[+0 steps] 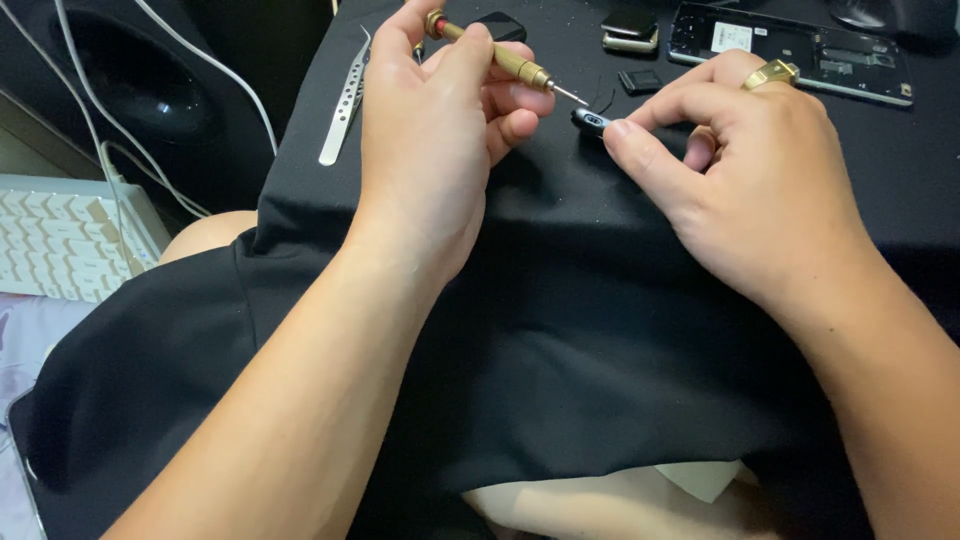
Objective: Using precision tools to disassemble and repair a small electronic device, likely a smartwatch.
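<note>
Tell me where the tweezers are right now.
In the head view, the silver tweezers lie on the black cloth at upper left, just left of the left hand, which holds the brass screwdriver.

Single head-worn view, close, steeply downward over the black-clothed worktop [560, 330] (no second view)

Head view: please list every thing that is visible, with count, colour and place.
precision screwdriver: 1, brass, in left hand
small part: 1, dark, pinched by right hand
tweezers: 1, silver, on cloth, far left
opened phone: 1, black, top right
cloth: 1, black, covers the work surface
keyboard: 1, white, left edge
cables: several, white, upper left
ring: 1, gold, on right hand
left hand: 1
right hand: 1
</note>
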